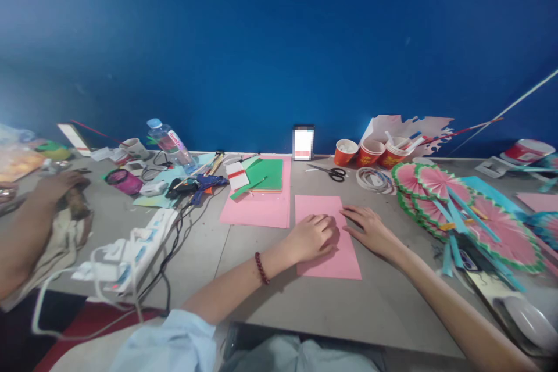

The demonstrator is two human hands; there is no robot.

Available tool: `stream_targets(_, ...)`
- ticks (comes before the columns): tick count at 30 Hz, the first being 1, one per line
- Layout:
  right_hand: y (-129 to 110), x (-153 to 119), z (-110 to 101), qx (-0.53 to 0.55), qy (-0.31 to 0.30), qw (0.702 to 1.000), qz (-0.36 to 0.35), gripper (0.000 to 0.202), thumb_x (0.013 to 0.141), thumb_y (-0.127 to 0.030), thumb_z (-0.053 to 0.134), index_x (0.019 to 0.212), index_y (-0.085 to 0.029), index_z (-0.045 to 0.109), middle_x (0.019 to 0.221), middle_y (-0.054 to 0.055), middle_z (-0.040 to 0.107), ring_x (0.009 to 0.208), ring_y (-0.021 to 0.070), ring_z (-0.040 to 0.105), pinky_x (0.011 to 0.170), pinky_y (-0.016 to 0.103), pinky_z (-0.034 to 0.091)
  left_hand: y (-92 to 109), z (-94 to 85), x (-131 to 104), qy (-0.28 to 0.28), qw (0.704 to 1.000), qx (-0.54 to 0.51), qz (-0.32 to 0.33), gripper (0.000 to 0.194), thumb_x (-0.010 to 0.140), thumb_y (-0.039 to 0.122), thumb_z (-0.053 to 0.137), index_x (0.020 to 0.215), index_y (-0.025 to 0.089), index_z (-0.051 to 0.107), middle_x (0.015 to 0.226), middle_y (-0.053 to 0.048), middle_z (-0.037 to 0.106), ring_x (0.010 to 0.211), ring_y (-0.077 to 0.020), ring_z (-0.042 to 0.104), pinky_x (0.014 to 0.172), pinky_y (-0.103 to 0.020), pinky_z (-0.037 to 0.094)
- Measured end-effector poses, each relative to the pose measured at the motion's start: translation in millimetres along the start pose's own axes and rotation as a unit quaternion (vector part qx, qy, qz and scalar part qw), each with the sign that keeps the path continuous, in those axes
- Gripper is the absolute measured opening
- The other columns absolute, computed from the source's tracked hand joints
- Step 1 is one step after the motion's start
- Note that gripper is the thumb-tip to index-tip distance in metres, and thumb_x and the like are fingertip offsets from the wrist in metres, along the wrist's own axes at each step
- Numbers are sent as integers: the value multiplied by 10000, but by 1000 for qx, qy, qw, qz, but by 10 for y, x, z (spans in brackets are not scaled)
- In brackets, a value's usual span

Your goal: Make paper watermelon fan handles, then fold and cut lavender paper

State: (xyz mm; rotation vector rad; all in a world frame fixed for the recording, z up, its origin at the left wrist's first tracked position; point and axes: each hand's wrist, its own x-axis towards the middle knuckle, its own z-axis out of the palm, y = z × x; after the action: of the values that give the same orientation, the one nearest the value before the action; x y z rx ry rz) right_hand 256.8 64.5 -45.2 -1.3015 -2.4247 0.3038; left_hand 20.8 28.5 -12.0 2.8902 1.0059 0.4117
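Note:
A pink sheet of paper [320, 264] lies on the grey table in front of me. My left hand [314, 238] rests on top of the sheet with its fingers curled in and close together. Anything inside that hand is hidden from view. At the sheet's right edge lies my right hand [372, 231], its fingers stretched out and its fingertips touching the paper's border. Behind the sheet, a pair of scissors [335, 174] with black handles lies on the table.
Green paper [268, 174] lies on more pink sheets [257, 215]. Paper cups [346, 154] and a coiled white cord [375, 181] stand by the wall. Pink paper fans [501, 226] lie right. A power strip [146, 250] and another person's hand [61, 186] are left.

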Motion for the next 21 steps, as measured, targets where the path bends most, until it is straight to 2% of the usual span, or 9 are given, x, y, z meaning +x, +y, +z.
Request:
stream_targets(3,55,63,12,5,21,1000,-7,350,874,-405,501,1158,-252,636,1218,96,601,1107,281,544,940,462,420,7,67,107,17,1000,2,-8,416,888,432,476,1151,115,535,1221,-136,553,1159,-248,498,956,-350,425)
stream_targets(6,95,184,-13,30,36,999,-3,249,861,-343,513,998,-242,695,1118,91,644,1022,268,583,899,436,431,13,138,254,36,999,-2,-33,353,886,377,480,1113,114,544,1115,-125,587,1067,-237,542,914,-345,449)
stream_targets(11,139,435,-76,93,24,995,-1,134,811,-271,558,808,-209,677,895,61,683,876,224,614,829,357,439,38,253,437,56,996,-1,-69,284,859,331,499,1024,111,573,1023,-135,601,1024,-259,551,886,-378,457)
stream_targets(16,160,635,-28,95,41,994,43,97,772,-244,588,738,-194,663,806,50,680,812,214,607,790,331,436,40,284,412,67,995,-30,-74,367,850,317,496,1172,141,509,1235,-132,545,1212,-262,451,983,-388,399)
stream_targets(21,197,737,27,119,87,985,86,87,747,-249,607,723,-191,668,762,46,672,740,196,603,710,299,449,14,281,380,31,995,-36,-84,464,871,353,439,1285,143,439,1380,-126,461,1293,-259,382,1050,-393,327)
